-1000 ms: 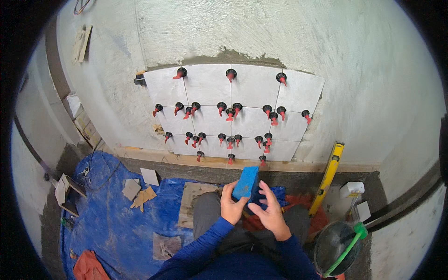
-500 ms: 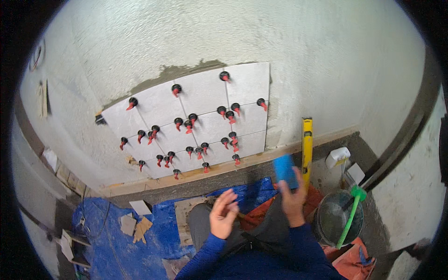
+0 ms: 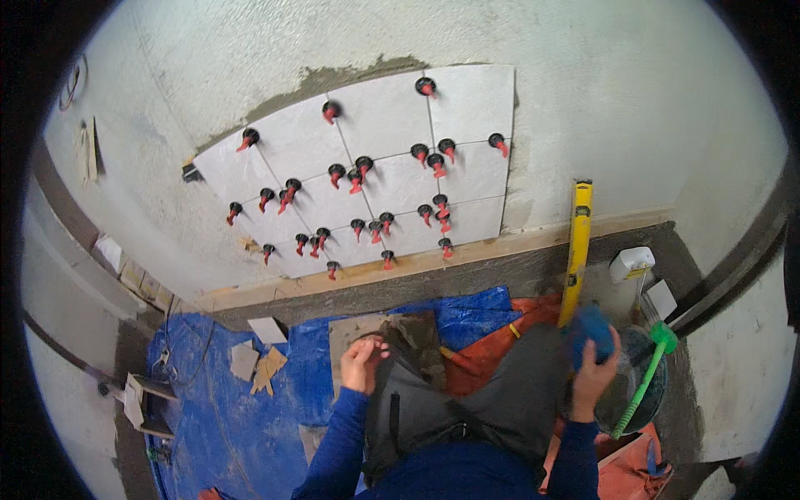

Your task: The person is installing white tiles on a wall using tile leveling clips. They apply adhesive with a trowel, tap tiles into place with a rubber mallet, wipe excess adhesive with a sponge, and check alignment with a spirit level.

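My left hand [image 3: 363,367] rests beside my grey-clad left knee, its fingers curled closed with nothing visible in them. On the right, my right hand [image 3: 595,379] grips a blue sponge-like block [image 3: 589,329] over the near side of a dark bucket [image 3: 633,417]. A green-handled brush [image 3: 643,387] lies across that bucket. Ahead, white wall tiles [image 3: 467,104] carry several black levelling clips with red handles [image 3: 425,87]. A yellow spirit level [image 3: 578,242] leans upright against the wall, right of the tiles.
A blue tarp [image 3: 212,425] covers the floor at left, with tile offcuts [image 3: 244,358] on it. An orange cloth [image 3: 517,325] lies ahead of my knees. A white container [image 3: 632,265] stands in the right corner. A cable [image 3: 200,358] runs along the left, near angled boards [image 3: 137,400].
Both hands have parted; my right hand has carried the blue block rightward to the bucket, while my left has moved left to my knee and curled. The view has shifted rightward and tilted.
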Available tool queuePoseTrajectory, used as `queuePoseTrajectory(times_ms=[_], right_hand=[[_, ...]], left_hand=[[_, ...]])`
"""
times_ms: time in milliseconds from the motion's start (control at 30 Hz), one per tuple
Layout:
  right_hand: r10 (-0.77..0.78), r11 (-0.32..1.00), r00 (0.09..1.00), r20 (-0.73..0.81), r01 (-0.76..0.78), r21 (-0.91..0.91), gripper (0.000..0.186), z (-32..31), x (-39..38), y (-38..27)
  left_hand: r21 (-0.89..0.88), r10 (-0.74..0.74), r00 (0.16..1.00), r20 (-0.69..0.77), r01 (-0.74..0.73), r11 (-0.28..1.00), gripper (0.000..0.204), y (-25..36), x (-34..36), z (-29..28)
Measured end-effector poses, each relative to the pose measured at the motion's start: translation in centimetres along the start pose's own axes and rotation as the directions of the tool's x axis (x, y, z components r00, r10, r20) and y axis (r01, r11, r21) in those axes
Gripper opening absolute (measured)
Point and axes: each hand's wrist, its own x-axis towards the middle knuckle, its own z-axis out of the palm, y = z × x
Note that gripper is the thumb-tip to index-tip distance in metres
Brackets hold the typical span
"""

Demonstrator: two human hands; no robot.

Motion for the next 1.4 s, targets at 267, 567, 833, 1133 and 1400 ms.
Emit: queuePoseTrajectory(times_ms=[267,567,833,1133,1400], right_hand=[[-0.310,0.945,0.829,0.465,0.214,0.249,0.046,21.2,-6.5,-9.1],[-0.541,0.833,0.839,0.061,0.525,0.178,0.052,34.4,-5.8,-12.4],[-0.399,0.852,0.796,0.455,0.505,-0.136,0.042,37.2,-5.5,-9.8],[-0.604,0.795,0.746,0.280,0.587,0.154,0.041,30.8,-4.6,-14.1],[-0.476,0.856,0.736,0.481,0.513,0.063,0.047,29.3,-2.8,-15.5]], left_hand=[[-0.408,-0.152,0.968,0.199,0.223,0.885,0.033,-1.9,-2.0,0.1],[-0.520,-0.081,0.953,0.293,0.230,0.822,0.035,-0.6,-4.5,-1.9],[-0.567,-0.097,0.944,0.317,0.270,0.778,0.036,-1.1,-3.2,-2.9],[-0.587,-0.126,0.939,0.321,0.301,0.752,0.036,-0.8,-2.8,-2.6],[-0.591,-0.127,0.942,0.309,0.295,0.750,0.037,-1.0,-2.9,-2.4]])
